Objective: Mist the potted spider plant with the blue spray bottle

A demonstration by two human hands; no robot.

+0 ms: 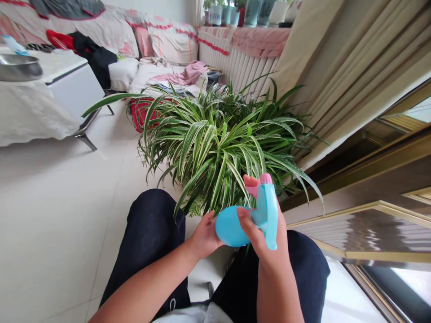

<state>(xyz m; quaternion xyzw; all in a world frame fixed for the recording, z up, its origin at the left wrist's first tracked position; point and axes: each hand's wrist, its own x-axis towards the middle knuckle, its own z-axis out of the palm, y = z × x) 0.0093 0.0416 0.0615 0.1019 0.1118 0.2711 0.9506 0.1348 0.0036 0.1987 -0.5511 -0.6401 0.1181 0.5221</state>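
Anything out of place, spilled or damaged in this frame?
Nothing looks spilled or broken. The only untidy spot is the sofa, where a black garment and a pink cloth lie loose. The spray bottle, held sideways by the left hand and right hand near the spider plant, looks intact.

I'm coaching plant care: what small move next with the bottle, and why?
Probably squeeze the trigger: the right hand grips the head of the blue spray bottle, the left hand steadies its body, and the nozzle faces the spider plant.
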